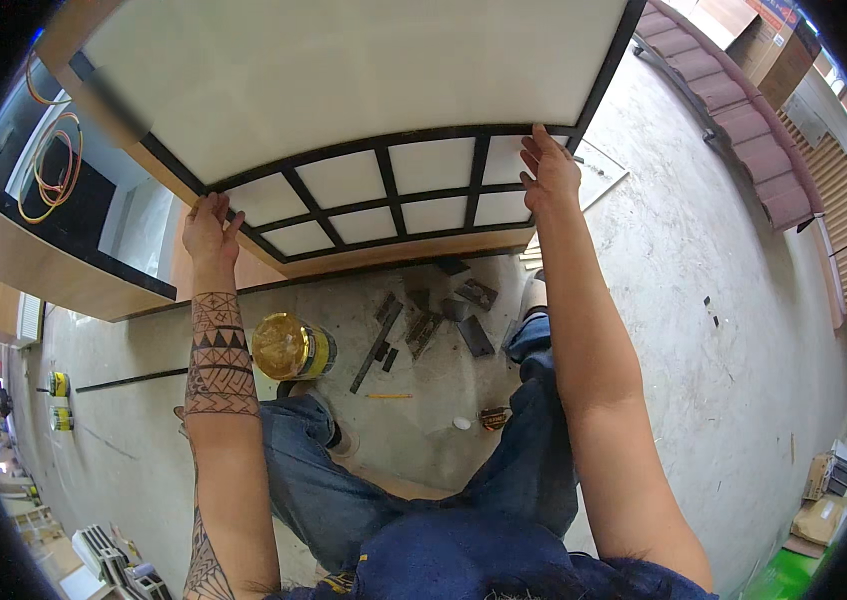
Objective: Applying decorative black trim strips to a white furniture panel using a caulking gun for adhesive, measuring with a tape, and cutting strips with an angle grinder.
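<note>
Black trim (434, 134) runs across the white panel (364, 70), hand to hand. Left hand (210, 228): fingertips on trim's left end, can't tell if grip's closed. Right hand (553, 172): grip part open, fingertips touching trim near right end. Tub (294, 347) and black pieces (477, 336) on floor (724, 310).

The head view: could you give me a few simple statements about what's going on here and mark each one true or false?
1. The left hand and the right hand are both at the white panel. True.
2. The black strips on the panel never cross. False: they cross, forming a grid of small rectangles.
3. The round bucket is left of the scattered dark pieces. True.
4. The thin yellow pencil-like stick is in the right hand. False: it lies on the floor.
5. The person wears blue jeans. True.
</note>
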Tool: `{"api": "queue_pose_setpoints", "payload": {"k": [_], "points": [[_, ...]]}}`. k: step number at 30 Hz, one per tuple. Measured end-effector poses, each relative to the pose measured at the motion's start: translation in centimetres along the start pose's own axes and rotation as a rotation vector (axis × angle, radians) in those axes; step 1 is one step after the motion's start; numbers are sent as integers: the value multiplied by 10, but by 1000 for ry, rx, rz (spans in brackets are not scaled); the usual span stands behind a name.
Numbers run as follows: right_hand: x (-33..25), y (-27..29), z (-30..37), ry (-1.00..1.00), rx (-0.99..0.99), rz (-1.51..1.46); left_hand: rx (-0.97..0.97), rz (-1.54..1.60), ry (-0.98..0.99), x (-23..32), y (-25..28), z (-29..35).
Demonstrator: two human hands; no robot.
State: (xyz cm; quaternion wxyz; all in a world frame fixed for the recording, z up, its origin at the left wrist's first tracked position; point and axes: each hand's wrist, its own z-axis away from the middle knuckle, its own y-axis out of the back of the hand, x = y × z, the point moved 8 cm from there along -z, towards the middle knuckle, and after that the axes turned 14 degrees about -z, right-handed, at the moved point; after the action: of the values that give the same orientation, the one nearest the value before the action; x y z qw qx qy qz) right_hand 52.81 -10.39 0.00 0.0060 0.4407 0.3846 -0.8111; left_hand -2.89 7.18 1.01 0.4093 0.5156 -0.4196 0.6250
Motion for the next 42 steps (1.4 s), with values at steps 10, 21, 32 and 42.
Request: {"api": "queue_pose_setpoints", "payload": {"k": [10,21,32,42], "points": [[-5,4,-3,18,5,62,27,-63,-34,1,-11,10],[-1,0,-3,-18,-15,67,12,-11,-14,-1,-3,1],[1,4,-12,-2,10,50,0,-25,-42,1,-3,2],[0,8,-21,15,0,88,21,-10,-23,0,-10,10]]}}
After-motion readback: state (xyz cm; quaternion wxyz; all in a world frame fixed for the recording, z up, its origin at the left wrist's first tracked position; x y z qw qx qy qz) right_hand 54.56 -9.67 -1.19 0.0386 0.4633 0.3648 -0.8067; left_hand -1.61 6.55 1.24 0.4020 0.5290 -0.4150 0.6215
